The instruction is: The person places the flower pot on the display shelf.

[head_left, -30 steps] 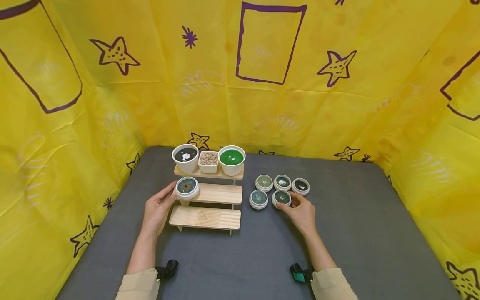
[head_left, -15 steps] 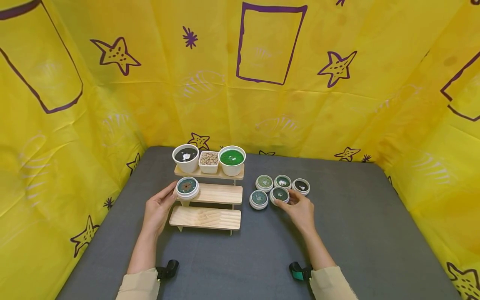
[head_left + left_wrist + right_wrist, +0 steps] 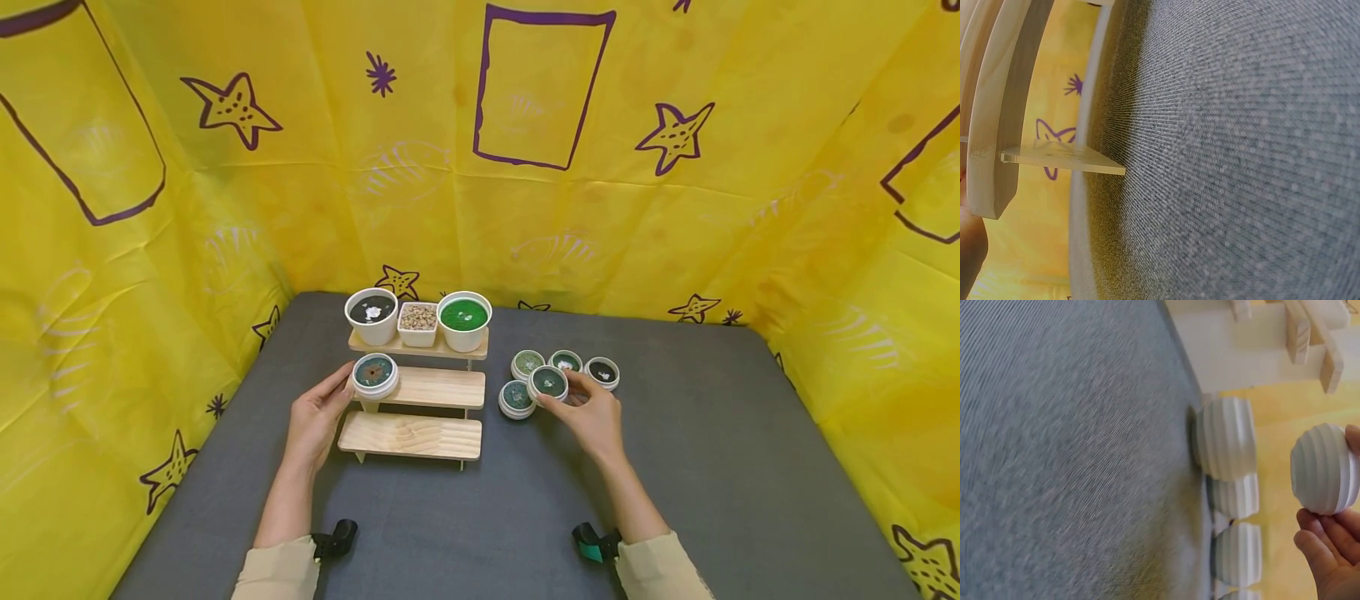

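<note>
Head view: your right hand has its fingers clamped on a dark-green cup, raised above the tabletop; your left hand pinches the brown-centred cup at the left end of the middle shelf.

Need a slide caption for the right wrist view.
Right hand holding a ribbed white cup clear of the gray cloth, where more ribbed cups stand.
</note>
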`<state>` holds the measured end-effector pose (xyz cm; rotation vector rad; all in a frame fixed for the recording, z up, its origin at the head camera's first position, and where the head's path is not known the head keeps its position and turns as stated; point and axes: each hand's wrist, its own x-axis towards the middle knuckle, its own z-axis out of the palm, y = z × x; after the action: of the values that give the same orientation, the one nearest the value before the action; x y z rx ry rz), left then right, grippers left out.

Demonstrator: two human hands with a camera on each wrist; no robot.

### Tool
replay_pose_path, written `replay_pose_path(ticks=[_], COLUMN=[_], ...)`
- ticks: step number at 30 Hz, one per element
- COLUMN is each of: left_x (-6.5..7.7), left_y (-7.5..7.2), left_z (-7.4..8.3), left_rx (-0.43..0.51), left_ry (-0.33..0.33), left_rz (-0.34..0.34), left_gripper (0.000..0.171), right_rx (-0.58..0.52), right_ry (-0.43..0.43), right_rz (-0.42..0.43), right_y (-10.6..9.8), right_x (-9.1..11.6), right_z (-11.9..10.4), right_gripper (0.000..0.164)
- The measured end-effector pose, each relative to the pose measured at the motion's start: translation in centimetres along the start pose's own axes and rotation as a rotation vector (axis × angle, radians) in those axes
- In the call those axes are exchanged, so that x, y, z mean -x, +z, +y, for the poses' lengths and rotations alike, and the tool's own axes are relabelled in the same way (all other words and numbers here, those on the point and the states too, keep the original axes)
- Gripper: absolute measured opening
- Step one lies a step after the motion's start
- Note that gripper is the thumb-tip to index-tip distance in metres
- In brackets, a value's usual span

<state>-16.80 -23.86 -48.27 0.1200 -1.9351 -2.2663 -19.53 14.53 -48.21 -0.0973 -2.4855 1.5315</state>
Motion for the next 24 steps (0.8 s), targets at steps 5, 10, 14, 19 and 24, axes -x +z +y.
replay_pose_path(ticks=[5, 10, 14, 19, 24], left_x=[0.0, 0.0, 0.0, -0.1, 0.0], left_y=[0.0, -0.1, -0.1, -0.1, 0.0], left_z=[0.0, 0.0, 0.2, 0.1, 0.1], left_rx=[0.0, -0.006, -0.01, 0.002, 0.013], left_ry=[0.001, -0.004, -0.009, -0.006, 0.005], left_rz=[-0.001, -0.004, -0.003, -0.009, -0.013], left_gripper=[0.052, 0.053, 0.053, 0.052, 0.052], right_rx=[-0.028, -0.057, -0.08, -0.087, -0.104], right_ry=[-0.026, -0.07, -0.101, -0.112, -0.125], right_rz=[-0.013, -0.036, -0.052, -0.068, -0.079], right_y=[0.3, 1.0, 1.6, 2.1, 2.6], right_x=[0.3, 0.6, 0.9, 1.2, 1.4], right_z=[-1.3, -2.4, -3.1, -3.9, -4.5], right_gripper=[0.053, 0.052, 0.053, 0.051, 0.051])
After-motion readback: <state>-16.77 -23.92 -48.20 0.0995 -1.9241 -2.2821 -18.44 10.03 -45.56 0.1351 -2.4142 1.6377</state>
